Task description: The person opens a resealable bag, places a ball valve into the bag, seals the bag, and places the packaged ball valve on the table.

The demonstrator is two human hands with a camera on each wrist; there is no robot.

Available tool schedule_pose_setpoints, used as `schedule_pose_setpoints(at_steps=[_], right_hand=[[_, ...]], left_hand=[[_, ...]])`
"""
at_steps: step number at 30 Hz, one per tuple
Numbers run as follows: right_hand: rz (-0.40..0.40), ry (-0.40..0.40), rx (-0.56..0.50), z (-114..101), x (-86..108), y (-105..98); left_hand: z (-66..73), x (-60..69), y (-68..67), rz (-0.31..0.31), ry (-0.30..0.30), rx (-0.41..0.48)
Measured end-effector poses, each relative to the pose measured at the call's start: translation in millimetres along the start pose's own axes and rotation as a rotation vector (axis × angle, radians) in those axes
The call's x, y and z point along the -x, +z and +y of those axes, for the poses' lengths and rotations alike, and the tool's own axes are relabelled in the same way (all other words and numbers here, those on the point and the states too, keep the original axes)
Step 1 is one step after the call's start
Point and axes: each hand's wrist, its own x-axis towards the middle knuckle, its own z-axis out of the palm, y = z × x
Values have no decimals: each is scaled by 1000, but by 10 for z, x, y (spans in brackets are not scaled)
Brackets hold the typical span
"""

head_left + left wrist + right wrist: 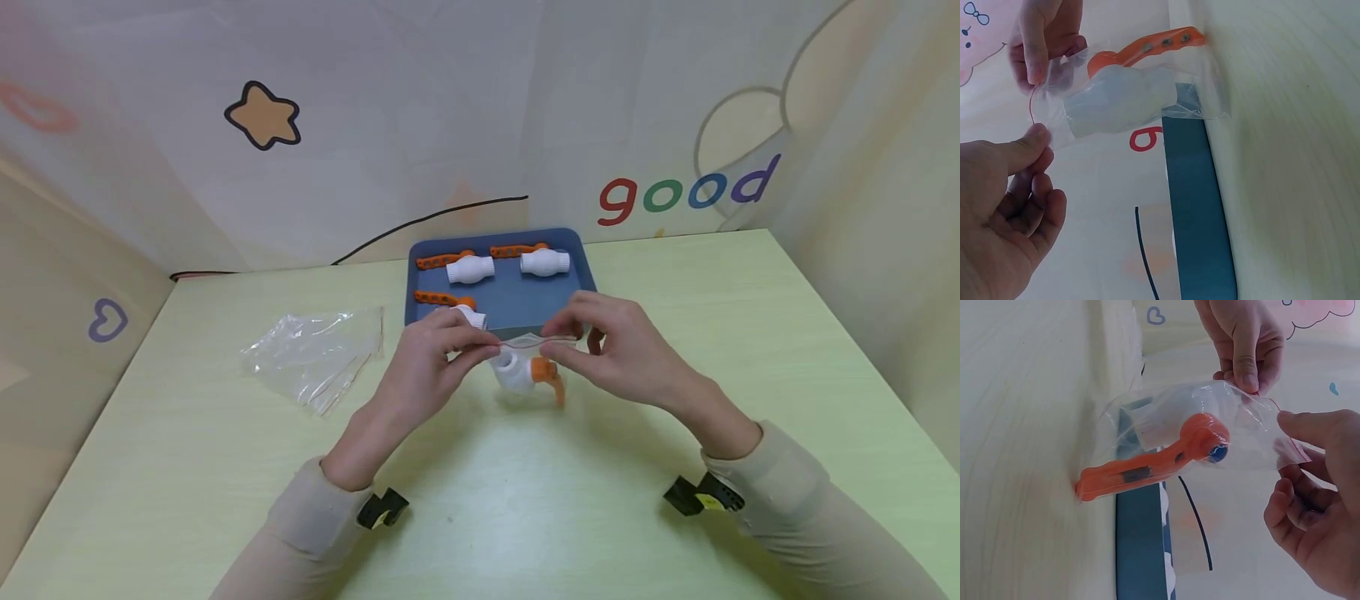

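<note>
A clear zip bag (1250, 434) with a red line along its mouth hangs between both hands. Inside it is a white plastic ball valve (513, 372) with an orange lever handle (1147, 470). My left hand (433, 354) pinches one end of the bag's mouth between thumb and index finger. At the other end, my right hand (611, 343) pinches the same edge between thumb and fingers. In the left wrist view the valve's white body (1119, 100) shows through the plastic, lever uppermost. The bag hangs in front of the blue tray (510, 304).
Several more white valves, such as the back right one (545, 262), lie in the blue tray with orange levers. Flat clear bags (315, 354) lie on the light green table (495, 517) to the left. A printed curtain (450, 108) hangs behind the table.
</note>
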Motion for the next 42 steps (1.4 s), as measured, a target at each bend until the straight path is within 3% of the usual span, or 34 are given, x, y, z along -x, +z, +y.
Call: schedule_pose_setpoints(at_steps=[5, 10, 23, 33, 42], right_hand=[[-34, -11, 10, -42, -38, -2], [-19, -38, 35, -51, -54, 25], [-19, -54, 31, -54, -31, 57], [-7, -49, 33, -65, -17, 68], [-42, -62, 28, -83, -44, 73]], left_hand=[[34, -11, -3, -30, 16, -45], [65, -22, 15, -64, -13, -57], [62, -31, 43, -33, 26, -7], [106, -31, 56, -100, 0, -74], [110, -18, 80, -94, 45, -145]])
